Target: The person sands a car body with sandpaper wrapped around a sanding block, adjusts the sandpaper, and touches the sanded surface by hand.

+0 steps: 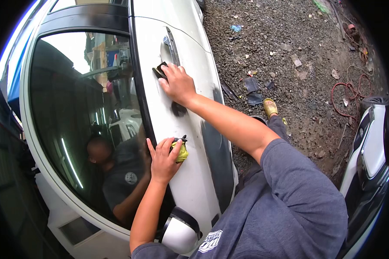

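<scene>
My right hand [178, 85] is closed on a small dark pad [159, 70] with a yellowish edge. It presses the pad against the white car door [190, 129] just below the door handle [170, 47]. My left hand [164, 160] is wrapped round a crumpled yellow-green bundle [182, 153] with a black top, resting on the door by the window edge. I cannot make out what the bundle is. Between the two hands a dark grey patch [178, 108] marks the white paint. A larger grey area [218, 159] runs down the door's side.
The dark car window [82, 129] reflects a person and a lamp. A side mirror [179, 233] juts out near my left forearm. Gravel ground [285, 52] holds scraps and a red hose [350, 93]. Another white vehicle [369, 146] stands at right.
</scene>
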Motion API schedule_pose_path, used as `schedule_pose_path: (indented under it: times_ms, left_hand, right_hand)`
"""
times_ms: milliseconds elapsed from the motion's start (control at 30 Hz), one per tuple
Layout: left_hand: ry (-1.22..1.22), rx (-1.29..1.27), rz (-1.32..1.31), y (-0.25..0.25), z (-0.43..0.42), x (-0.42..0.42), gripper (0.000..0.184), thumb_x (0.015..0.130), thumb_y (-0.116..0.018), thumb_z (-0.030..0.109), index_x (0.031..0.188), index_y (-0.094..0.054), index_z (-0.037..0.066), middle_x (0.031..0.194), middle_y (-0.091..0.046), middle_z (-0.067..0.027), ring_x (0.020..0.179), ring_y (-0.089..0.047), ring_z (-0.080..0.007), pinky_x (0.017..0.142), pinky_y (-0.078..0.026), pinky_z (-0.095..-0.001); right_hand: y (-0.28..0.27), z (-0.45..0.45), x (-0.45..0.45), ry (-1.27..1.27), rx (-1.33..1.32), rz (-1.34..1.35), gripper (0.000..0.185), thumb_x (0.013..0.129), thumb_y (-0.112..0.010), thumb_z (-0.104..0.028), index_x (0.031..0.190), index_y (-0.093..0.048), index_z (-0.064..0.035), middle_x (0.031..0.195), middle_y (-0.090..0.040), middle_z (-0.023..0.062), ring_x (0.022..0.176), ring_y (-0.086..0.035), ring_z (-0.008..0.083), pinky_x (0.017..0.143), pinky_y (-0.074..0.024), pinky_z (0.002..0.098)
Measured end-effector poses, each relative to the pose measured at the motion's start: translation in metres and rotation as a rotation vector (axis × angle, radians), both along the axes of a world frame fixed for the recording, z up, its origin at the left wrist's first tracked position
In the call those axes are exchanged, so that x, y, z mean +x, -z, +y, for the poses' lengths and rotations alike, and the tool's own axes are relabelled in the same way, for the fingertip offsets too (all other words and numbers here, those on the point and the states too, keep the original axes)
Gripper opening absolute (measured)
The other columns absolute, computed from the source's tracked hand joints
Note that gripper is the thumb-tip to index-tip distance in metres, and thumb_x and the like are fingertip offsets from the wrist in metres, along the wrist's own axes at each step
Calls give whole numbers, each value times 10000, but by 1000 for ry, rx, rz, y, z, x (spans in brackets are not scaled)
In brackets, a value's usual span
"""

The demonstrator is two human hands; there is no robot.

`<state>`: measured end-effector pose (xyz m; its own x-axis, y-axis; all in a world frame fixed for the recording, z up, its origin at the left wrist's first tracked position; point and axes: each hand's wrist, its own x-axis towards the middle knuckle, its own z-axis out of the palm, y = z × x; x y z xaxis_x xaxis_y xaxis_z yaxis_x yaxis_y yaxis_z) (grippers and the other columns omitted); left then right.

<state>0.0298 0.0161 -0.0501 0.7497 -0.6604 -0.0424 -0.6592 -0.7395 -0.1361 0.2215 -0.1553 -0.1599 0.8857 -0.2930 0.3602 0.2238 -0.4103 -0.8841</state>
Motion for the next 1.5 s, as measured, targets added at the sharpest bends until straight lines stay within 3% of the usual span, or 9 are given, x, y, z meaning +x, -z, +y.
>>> schedule_pose_path:
  times_ms: [133, 367, 533, 767, 1000, 1167, 1300, 1433, 1500]
  left_hand:
    - [4, 9, 2, 0, 0, 2, 797, 705, -911, 241, 1421, -561, 239, 1373, -550, -30, 1288, -551, -243, 1216, -212, -757]
    - [6, -2, -16, 1, -1, 2, 799, 704, -912, 240, 1424, -564, 235, 1363, -556, -35, 1283, -553, -247, 1216, -210, -758]
    - [4, 4, -3, 0, -1, 3, 803, 702, -913, 240, 1425, -563, 228, 1362, -557, -37, 1281, -556, -247, 1216, -212, -757]
    - [15, -9, -21, 2, -1, 1, 870, 669, -938, 210, 1436, -528, 226, 1374, -569, -46, 1295, -568, -271, 1226, -191, -742]
    - [8, 5, -16, 1, -1, 3, 820, 691, -920, 245, 1424, -554, 232, 1366, -550, -28, 1289, -550, -242, 1218, -219, -752]
    - [11, -5, -25, 0, -2, 2, 891, 658, -942, 201, 1441, -517, 222, 1360, -566, -48, 1314, -551, -286, 1236, -200, -723]
    - [6, -9, -26, -5, -6, 4, 857, 682, -931, 229, 1435, -523, 211, 1356, -563, -58, 1355, -511, -318, 1240, -205, -713]
    - [27, -31, -29, -9, -8, 5, 766, 724, -907, 245, 1402, -556, 187, 1314, -566, -69, 1362, -497, -342, 1246, -212, -697]
    - [30, -44, 7, -12, -9, 7, 739, 725, -907, 241, 1382, -574, 176, 1286, -566, -73, 1358, -499, -341, 1247, -223, -690]
  right_hand:
    - [35, 16, -72, -8, 32, -2, 504, 973, -672, -336, 1398, -613, -73, 1396, -618, 186, 1238, -601, 386, 1008, -545, 456]
    - [-5, 5, -11, -4, 55, 87, 485, 966, -670, -345, 1355, -636, -58, 1400, -625, 168, 1216, -609, 363, 992, -553, 455]
    - [32, 15, -76, -29, 66, 68, 516, 980, -664, -359, 1404, -618, -69, 1418, -615, 189, 1262, -590, 402, 1029, -536, 477]
    - [-12, 6, 12, 60, 6, 42, 473, 943, -690, -296, 1345, -626, -54, 1324, -646, 176, 1154, -624, 357, 903, -594, 443]
    - [26, 14, -66, 68, -29, -64, 404, 938, -690, -287, 1261, -641, -50, 1279, -654, 183, 1141, -633, 368, 890, -597, 453]
    - [-25, 2, 21, 43, -48, 54, 372, 937, -688, -291, 1214, -640, -48, 1193, -655, 174, 1095, -637, 363, 851, -602, 465]
    - [7, 9, -38, 61, -35, 5, 449, 962, -683, -299, 1324, -621, -41, 1267, -640, 197, 1168, -622, 391, 905, -586, 482]
    - [34, -41, -116, -361, 82, 157, 519, 951, -706, -260, 1390, -571, -18, 1349, -588, 216, 1215, -597, 426, 1031, -518, 478]
    - [26, -88, -148, -505, -54, 110, 696, 926, -729, -260, 1517, -441, -31, 1354, -576, 252, 1241, -588, 451, 1029, -517, 495]
